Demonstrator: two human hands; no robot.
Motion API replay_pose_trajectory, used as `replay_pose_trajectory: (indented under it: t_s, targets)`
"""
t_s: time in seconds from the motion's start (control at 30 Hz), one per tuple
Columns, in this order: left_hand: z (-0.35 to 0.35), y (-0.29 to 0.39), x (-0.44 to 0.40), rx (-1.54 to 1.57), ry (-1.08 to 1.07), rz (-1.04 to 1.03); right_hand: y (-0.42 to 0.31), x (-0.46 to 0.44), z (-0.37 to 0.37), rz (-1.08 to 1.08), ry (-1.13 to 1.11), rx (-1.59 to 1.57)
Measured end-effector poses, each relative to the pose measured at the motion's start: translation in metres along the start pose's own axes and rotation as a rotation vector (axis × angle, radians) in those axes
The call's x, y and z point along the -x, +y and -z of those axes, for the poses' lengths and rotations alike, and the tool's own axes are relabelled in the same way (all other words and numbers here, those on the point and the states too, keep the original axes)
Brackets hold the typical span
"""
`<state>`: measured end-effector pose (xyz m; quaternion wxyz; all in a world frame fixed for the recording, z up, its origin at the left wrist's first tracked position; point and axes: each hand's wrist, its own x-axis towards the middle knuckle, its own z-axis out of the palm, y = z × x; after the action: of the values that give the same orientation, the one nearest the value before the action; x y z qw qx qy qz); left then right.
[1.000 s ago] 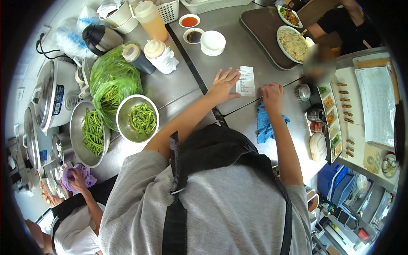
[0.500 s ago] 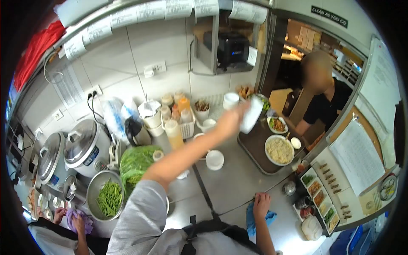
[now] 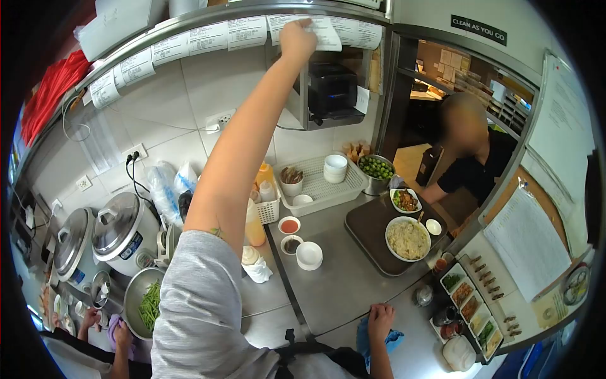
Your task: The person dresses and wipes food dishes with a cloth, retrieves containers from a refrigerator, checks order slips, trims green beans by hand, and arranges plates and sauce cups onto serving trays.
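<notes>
My left hand [image 3: 297, 42] is raised to the metal rail [image 3: 252, 17] under the shelf, its fingers pinched on a white order slip [image 3: 325, 33]. Other printed slips [image 3: 247, 33] hang along the same rail. Low on the counter, my right hand [image 3: 380, 321] is closed over a blue cloth [image 3: 363, 338], which shows on both sides of it. Beyond that hand is a brown tray [image 3: 366, 237] carrying a bowl of pale, rice-like food [image 3: 408, 239], a smaller dish of meat and greens [image 3: 405, 200] and a small white cup [image 3: 433, 227].
Sauce cups [image 3: 290, 225], a white bowl [image 3: 309, 256] and a squeeze bottle [image 3: 254, 227] stand mid-counter. Rice cookers [image 3: 124, 227] and a bowl of green beans [image 3: 134, 303] are at left. A person [image 3: 480, 158] stands behind the pass; another person's hands [image 3: 120, 331] hold a purple cloth.
My left hand has moved up and left from above the tray to the rail, carrying the white slip. My right hand has stayed on the blue cloth.
</notes>
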<state>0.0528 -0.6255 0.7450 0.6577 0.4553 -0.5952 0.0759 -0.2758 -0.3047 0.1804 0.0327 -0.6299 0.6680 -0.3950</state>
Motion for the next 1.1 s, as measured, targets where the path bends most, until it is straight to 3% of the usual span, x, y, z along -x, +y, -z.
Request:
replay_pose_trajectory:
  t_s: [0.1, 0.23, 0.33, 0.43, 0.57, 0.63, 0.73, 0.8, 0.87, 0.93, 1.03, 1.1]
  targets:
    - [0.004, 0.003, 0.002, -0.199, 0.157, -0.273, -0.006, -0.002, 0.004, 0.0, -0.005, -0.008]
    - [0.018, 0.009, 0.053, -0.572, 0.129, -0.41, -0.004, -0.001, 0.002, -0.002, 0.01, -0.019]
    - [0.031, -0.017, 0.063, -0.999, 0.184, -0.496, -0.007, -0.001, 0.003, 0.009, 0.024, -0.026]
    - [0.054, -0.037, 0.056, -1.233, 0.109, -0.56, -0.008, -0.001, 0.004, 0.001, 0.01, -0.04]
    - [0.064, -0.034, 0.064, -0.796, 0.126, -0.611, -0.008, -0.001, 0.003, -0.025, 0.002, -0.024]
    - [0.059, -0.017, 0.1, -0.724, 0.033, -0.657, -0.008, -0.002, 0.003, -0.019, 0.009, -0.023]
    - [0.04, -0.048, 0.209, -0.525, -0.517, -0.726, -0.01, -0.002, 0.004, -0.012, 0.006, -0.026]
    - [0.038, -0.064, 0.305, -0.586, -1.098, -0.285, -0.009, -0.003, 0.003, -0.007, 0.005, -0.028]
    - [0.035, -0.111, 0.387, -0.559, -1.365, 0.071, -0.008, -0.004, 0.004, 0.009, -0.002, -0.04]
    - [0.036, -0.146, 0.446, -0.57, -1.457, 0.14, -0.007, -0.004, 0.004, 0.014, 0.001, -0.037]
    - [0.039, -0.134, 0.469, -0.55, -1.53, 0.324, -0.007, -0.004, 0.004, 0.006, 0.007, -0.014]
    - [0.039, -0.133, 0.476, -0.516, -1.416, 0.361, -0.008, -0.006, 0.002, 0.0, 0.001, -0.014]
